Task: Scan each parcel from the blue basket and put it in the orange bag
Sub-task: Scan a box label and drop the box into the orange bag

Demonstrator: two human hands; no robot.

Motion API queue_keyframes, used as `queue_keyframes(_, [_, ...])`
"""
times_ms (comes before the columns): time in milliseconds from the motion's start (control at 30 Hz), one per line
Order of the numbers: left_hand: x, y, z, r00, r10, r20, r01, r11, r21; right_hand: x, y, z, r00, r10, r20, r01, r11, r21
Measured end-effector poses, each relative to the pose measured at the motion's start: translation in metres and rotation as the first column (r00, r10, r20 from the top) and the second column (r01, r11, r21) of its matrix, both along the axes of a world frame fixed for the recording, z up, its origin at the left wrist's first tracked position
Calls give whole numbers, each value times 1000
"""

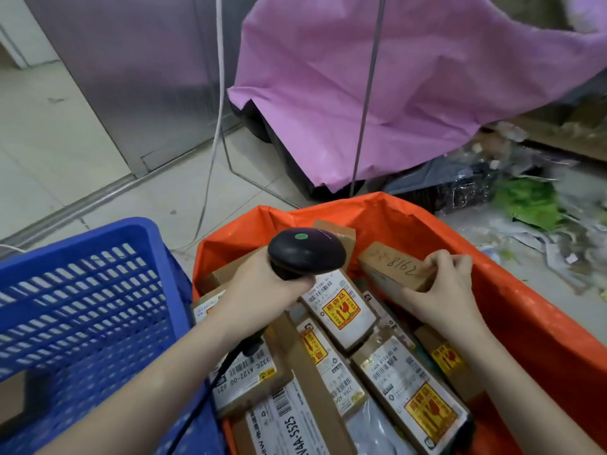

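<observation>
Right hand (440,287) grips a brown parcel marked 8162 (395,274) inside the orange bag (525,310), above the many scanned boxes. Left hand (259,290) clenches the barcode scanner (305,251). Blue basket (82,290), left of it, looks nearly empty; probably near done.

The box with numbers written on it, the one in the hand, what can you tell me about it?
The small brown box looks like plain cardboard, long and narrow. Someone wrote 8162 on its top face in dark pen, upside down from this view. The right hand holds its near end, fingers curled over the top and thumb underneath. It is tilted, its far end pointing up and left, above the other parcels inside the orange bag. Whether it rests on them is hard to tell.
</observation>
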State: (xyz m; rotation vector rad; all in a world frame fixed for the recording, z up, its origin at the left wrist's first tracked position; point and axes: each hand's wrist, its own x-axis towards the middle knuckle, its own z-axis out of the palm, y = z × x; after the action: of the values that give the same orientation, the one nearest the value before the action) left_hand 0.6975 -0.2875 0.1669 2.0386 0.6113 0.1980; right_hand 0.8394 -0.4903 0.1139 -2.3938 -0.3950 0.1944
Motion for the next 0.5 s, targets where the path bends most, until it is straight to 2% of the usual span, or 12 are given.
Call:
queue_keyframes(67, [-1, 2, -1, 1000, 12, 20, -12, 1000, -26, -3, 3, -1, 999, 14, -37, -15, 1000, -2])
queue_keyframes(200, [-8, 4, 6, 996, 14, 88, -9, 998, -64, -11, 12, 9, 995, 98, 10, -98, 995, 12])
queue_keyframes(500, [-60, 23, 53, 973, 72, 218, -57, 996, -72, -62, 57, 91, 965, 246, 93, -257, 957, 134])
